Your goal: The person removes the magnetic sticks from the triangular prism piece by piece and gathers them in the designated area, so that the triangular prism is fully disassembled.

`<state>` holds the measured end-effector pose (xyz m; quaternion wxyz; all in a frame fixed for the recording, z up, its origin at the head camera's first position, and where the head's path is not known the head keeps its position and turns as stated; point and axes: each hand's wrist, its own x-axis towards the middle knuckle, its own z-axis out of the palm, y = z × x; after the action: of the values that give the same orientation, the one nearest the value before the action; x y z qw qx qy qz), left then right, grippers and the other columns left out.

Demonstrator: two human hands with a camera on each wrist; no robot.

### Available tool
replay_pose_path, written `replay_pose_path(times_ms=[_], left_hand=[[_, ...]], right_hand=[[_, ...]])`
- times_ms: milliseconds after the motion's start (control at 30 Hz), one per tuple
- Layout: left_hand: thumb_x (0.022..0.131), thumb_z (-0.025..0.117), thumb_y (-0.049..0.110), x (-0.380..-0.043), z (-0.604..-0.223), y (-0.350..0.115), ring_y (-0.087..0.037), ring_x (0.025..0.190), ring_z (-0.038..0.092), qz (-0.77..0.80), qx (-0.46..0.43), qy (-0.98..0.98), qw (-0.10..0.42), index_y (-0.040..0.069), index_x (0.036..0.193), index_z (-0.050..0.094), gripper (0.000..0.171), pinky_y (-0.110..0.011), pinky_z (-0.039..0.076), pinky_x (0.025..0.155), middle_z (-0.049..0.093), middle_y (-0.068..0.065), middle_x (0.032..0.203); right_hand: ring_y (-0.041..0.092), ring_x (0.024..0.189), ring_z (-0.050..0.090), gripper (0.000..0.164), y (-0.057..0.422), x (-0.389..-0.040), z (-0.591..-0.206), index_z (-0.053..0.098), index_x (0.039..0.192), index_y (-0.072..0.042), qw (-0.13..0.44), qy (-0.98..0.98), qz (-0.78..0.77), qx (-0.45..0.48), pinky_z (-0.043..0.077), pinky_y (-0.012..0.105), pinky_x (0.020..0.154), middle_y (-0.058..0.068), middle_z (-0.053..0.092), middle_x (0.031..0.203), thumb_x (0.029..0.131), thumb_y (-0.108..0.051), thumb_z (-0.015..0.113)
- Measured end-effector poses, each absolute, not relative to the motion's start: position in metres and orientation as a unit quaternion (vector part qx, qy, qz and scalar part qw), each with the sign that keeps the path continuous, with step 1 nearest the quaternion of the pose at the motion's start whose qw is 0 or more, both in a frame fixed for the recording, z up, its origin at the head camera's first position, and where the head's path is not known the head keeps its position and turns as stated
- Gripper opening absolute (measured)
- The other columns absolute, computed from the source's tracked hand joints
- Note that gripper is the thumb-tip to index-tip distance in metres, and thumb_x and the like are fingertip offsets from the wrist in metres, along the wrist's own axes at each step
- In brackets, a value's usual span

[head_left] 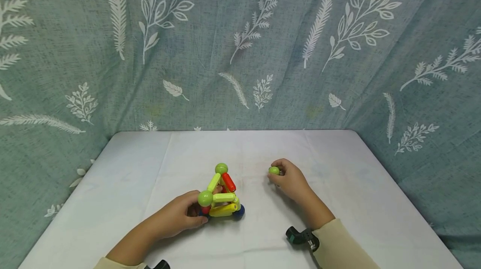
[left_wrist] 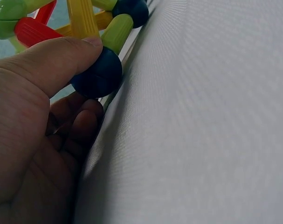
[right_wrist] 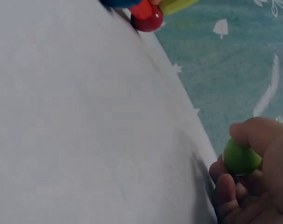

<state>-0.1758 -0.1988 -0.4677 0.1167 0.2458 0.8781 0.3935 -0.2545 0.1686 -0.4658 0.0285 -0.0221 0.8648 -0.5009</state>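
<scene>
A frame of ball-and-rod toy pieces [head_left: 223,197] stands on the table left of centre, built from yellow, red and light green rods. Two green balls cap its upper corners, and a dark blue ball [head_left: 239,212] sits low at its right. My left hand [head_left: 174,215] holds it by a lower left corner, the thumb over another blue ball [left_wrist: 101,74] and fingers beneath, in the left wrist view. Farther right, my right hand [head_left: 294,182] pinches a loose green ball [head_left: 274,170] between thumb and fingers, close over the table and apart from the frame.
The white-covered table [head_left: 259,148] reaches back to a green-blue leaf-patterned curtain [head_left: 210,52], which also hangs along both sides. A black wrist device [head_left: 302,237] is strapped at the right sleeve. A red ball [right_wrist: 148,21] at the frame's base shows in the right wrist view.
</scene>
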Motion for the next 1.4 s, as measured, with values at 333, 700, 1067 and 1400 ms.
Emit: replay_pose_path(times_ms=[333, 700, 1067, 1400], left_hand=[[0.089, 0.085, 0.034, -0.1750, -0.4670, -0.1987, -0.010, 0.087, 0.059, 0.393, 0.247, 0.878, 0.115, 0.033, 0.113, 0.064, 0.032, -0.026, 0.052, 0.076, 0.061, 0.008, 0.100], [0.089, 0.085, 0.034, -0.1760, -0.4679, -0.1996, -0.012, 0.087, 0.059, 0.398, 0.234, 0.878, 0.127, 0.031, 0.111, 0.064, 0.030, -0.027, 0.052, 0.074, 0.061, 0.006, 0.100], [0.088, 0.086, 0.034, -0.1774, -0.4690, -0.1991, -0.011, 0.087, 0.059, 0.398, 0.240, 0.877, 0.117, 0.033, 0.114, 0.065, 0.034, -0.027, 0.052, 0.076, 0.062, 0.007, 0.100], [0.088, 0.086, 0.033, -0.1773, -0.4693, -0.1993, -0.010, 0.087, 0.059, 0.393, 0.238, 0.880, 0.117, 0.033, 0.113, 0.065, 0.033, -0.027, 0.052, 0.076, 0.062, 0.008, 0.100]], right_hand=[[0.022, 0.107, 0.066, 0.031, 0.1777, -0.2598, -0.4693, 0.065, 0.118, -0.018, 0.015, 0.872, -0.489, -0.006, 0.055, 0.033, 0.080, 0.003, 0.072, 0.123, 0.093, -0.024, 0.082], [0.017, 0.106, 0.066, 0.040, 0.1757, -0.2588, -0.4738, 0.072, 0.129, -0.020, 0.011, 0.893, -0.449, -0.029, 0.055, 0.040, 0.090, -0.003, 0.072, 0.121, 0.091, -0.024, 0.084], [0.015, 0.104, 0.064, 0.045, 0.1764, -0.2596, -0.4743, 0.068, 0.137, -0.018, 0.014, 0.902, -0.429, -0.044, 0.054, 0.040, 0.091, -0.003, 0.072, 0.123, 0.094, -0.023, 0.081], [0.018, 0.105, 0.062, 0.058, 0.1773, -0.2585, -0.4734, 0.059, 0.147, -0.019, 0.023, 0.892, -0.449, -0.039, 0.053, 0.038, 0.090, 0.002, 0.069, 0.132, 0.093, -0.021, 0.081]])
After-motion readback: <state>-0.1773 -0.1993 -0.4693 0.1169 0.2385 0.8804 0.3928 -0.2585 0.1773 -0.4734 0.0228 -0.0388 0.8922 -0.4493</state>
